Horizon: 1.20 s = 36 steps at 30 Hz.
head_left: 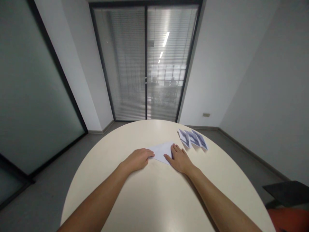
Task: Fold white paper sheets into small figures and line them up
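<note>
A white sheet of paper (161, 151) lies on the table between my two hands. It looks folded, with a slanted outline, and both its ends are partly covered by my hands. My left hand (139, 158) is closed at the paper's left end, thumb and fingers pinching the edge. On the right end rests my right hand (180, 158), open, its fingers stretched forward and the thumb out to the side. Just beyond that hand stands a zigzag-folded paper (193, 139) with grey-blue printed patches on its panels.
A round cream table (154, 199) fills the space before me. Behind it are glass doors with blinds (146, 64). At the lower right, beyond the table's edge, a chair with a red seat (289, 219) and a black part (287, 192) shows.
</note>
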### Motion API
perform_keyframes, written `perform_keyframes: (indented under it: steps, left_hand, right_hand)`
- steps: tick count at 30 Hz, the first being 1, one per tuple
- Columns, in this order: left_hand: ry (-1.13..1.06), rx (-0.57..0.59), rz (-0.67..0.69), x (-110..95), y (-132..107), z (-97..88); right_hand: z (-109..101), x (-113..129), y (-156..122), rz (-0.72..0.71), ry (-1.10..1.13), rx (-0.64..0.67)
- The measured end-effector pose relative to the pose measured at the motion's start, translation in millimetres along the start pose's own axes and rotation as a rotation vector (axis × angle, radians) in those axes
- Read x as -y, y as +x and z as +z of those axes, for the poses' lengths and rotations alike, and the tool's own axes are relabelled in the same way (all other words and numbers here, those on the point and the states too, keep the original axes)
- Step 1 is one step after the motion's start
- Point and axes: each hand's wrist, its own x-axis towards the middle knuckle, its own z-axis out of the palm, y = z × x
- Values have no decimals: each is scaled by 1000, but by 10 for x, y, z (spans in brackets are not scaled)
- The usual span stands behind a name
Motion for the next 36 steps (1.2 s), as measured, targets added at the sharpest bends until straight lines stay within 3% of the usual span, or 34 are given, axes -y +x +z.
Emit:
perform_keyframes:
  steps: [18,31,36]
  left_hand:
    - [33,-113,-180,1,74,92]
    - [150,-171,-331,42,104,121]
    - [189,-118,-427,-56,134,83]
  right_hand:
    - [-12,10,1,-10,11,10]
    - [-108,85,-61,-172,90,134]
    - [-150,145,-92,-158,83,139]
